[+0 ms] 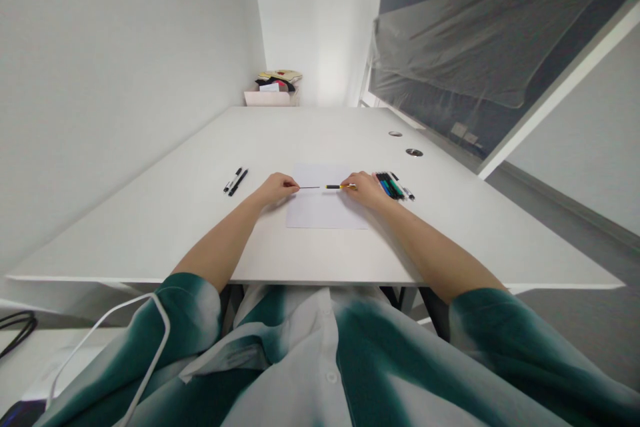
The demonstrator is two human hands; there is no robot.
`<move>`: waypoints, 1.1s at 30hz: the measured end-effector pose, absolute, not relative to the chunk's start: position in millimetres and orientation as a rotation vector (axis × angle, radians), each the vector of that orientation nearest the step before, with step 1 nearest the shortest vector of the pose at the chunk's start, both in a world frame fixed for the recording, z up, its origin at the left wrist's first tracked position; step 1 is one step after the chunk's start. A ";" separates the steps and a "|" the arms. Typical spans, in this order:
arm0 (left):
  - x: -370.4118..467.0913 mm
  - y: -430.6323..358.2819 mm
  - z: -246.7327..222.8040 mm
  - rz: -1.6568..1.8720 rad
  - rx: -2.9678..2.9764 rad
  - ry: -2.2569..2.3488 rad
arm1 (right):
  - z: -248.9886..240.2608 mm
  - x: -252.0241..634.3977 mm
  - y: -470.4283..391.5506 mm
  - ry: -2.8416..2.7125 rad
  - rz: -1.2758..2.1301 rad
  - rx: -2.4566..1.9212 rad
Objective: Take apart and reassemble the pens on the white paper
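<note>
Over a white sheet of paper (325,215), my left hand (277,188) pinches one end of a thin dark rod (310,187) that looks like a pen refill. The rod points right. Facing it across a small gap, a black and yellow pen barrel (333,187) is gripped in the closed fingers of my right hand (364,188); part of the barrel is hidden by the fingers. Just right of that hand lies a row of several pens (391,185) with black, blue and green parts. Two dark pens (238,183) rest left of my left hand.
All of this is on a long white table (200,233). A box with cloth-like items (273,99) stands at its far end. Two round metal inserts, one nearer (414,153), sit at the right. A white cable (163,320) loops by my left sleeve.
</note>
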State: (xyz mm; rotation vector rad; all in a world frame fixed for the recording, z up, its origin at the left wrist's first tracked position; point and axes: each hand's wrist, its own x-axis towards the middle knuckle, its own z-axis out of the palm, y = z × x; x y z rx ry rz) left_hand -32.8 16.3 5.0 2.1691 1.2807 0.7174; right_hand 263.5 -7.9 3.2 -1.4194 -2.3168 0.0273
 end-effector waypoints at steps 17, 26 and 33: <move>-25.8 11.3 6.2 0.705 2.163 1.237 | 8.1 249.8 -16.2 -2.396 0.023 -1.443; -2.2 -5.1 9.3 0.721 2.129 1.138 | 5.3 236.6 -25.5 -2.326 0.219 -1.266; 4.3 -10.3 6.5 0.933 1.811 1.067 | 1.0 232.5 -25.8 -2.275 0.273 -1.176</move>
